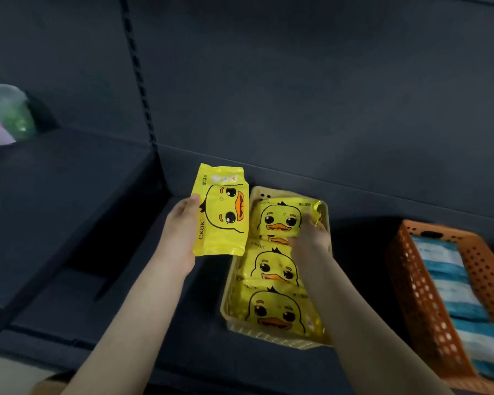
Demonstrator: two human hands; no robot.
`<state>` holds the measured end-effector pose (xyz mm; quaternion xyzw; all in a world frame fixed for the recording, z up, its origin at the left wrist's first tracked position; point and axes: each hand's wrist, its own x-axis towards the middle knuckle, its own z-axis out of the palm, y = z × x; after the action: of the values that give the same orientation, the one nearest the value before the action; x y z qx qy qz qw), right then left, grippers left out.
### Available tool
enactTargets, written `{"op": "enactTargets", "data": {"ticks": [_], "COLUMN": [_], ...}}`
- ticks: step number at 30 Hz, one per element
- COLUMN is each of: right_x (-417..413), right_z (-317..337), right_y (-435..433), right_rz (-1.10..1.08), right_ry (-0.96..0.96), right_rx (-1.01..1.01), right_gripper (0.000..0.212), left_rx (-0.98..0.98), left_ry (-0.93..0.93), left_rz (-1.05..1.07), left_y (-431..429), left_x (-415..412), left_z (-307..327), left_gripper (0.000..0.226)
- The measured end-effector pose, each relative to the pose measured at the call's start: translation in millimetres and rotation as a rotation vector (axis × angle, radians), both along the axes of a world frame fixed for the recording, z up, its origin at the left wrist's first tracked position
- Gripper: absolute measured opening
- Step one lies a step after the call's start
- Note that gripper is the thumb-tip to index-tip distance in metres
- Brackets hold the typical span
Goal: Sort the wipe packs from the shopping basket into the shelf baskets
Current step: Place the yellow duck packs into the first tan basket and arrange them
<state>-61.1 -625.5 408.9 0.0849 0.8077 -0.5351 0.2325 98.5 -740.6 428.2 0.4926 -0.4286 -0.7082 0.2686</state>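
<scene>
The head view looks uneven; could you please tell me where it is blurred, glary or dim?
In the head view, the right hand is motion-blurred over the pale yellow woven basket; the yellow duck-print wipe pack in the left hand is sharp; foil glare shows on the basket's rear pack; the dark grey shelf is dim, and the green-and-pink plastic-wrapped bundle far left is soft.

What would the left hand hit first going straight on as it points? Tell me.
Probably the shelf's dark back panel; the left hand and its yellow pack pass left of the yellow basket, though depth is unclear.
</scene>
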Motion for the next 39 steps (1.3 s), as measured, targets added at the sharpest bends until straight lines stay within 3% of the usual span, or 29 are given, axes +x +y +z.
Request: {"op": "enactTargets", "data": {"ticks": [2,4,6,8,10,14,17,23,25,27,32,39], "right_x": [-8.5,-7.0,-6.4,-3.6,-5.5,-7.7,-6.4,-4.3,-3.8,-3.4,-9.0,-8.6], "right_z": [-11.9,-10.5,-15.5,-13.8,-18.3,-41.4,-56.0,-58.6,-51.3,-43.9,-55.8,-69.2], "right_y": [-2.2,-0.9,4.9,10.7,13.3,7.0,0.9,-0.9,0.3,-2.1,-3.4,-4.2], "right_rz": [-0.123,-0.055,0.138,0.250,0.394,0.699,0.759,0.808,0.770,0.723,0.689,0.781], "right_ry": [-0.022,0.131,0.468,0.825,0.975,0.686,0.717,0.737,0.834,0.899,0.692,0.640], "right_rx": [-0.226,-0.016,0.222,0.318,0.374,0.526,0.666,0.754,0.812,0.791,0.582,0.602], "right_gripper": [0.051,0.041,0.056,0.059,0.044,0.050,0.051,0.053,0.054,0.053,0.052,0.051], "left_rx": [0.017,0.027,0.036,0.048,0.060,0.076,0.086,0.104,0.107,0.107,0.105,0.116], "left_ry": [0.002,-0.001,-0.008,-0.004,0.002,-0.004,-0.006,0.022,0.026,0.027,0.036,0.034], "left_rz": [-0.040,-0.095,-0.144,-0.174,-0.194,-0.209,-0.197,-0.169,-0.172,-0.167,-0.175,-0.195], "left_y": [-13.0,-22.0,-28.1,-33.2,-36.4,-40.2,-43.0,-44.1,-44.3,-45.4,-44.5,-39.6], "left_x": [-9.1,-16.8,-22.9,-28.7,-33.1,-33.9,-29.5,-18.6,-16.2,-15.1,-16.1,-18.4], "left_z": [-4.2,-7.6,-10.4,-12.8,-14.3,-16.3,-17.4,-19.3,-19.2,-19.8,-19.8,-23.2], "left_gripper": [0.022,0.018,0.016,0.016,0.019,0.031,0.033,0.019,0.019,0.019,0.020,0.018]}}
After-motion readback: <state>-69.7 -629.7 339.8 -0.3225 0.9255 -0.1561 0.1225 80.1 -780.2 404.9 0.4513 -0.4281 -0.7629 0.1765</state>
